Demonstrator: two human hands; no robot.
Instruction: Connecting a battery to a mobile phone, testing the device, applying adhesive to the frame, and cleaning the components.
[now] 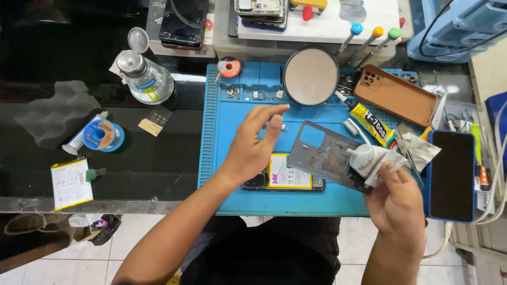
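Grey back cover (pixel 323 154) overhangs opened phone (pixel 285 177); right hand (pixel 397 203) holds it.

Your right hand (pixel 397 203) holds a dull grey plastic back cover (pixel 325 154) and a soft white cloth (pixel 376 160). The blue mat (pixel 227 126) looks rubbery and matt. The bench (pixel 153 158) is black and shiny like glass. The round mirror (pixel 310 75) looks smooth. The bottle (pixel 145 79) is clear glass.
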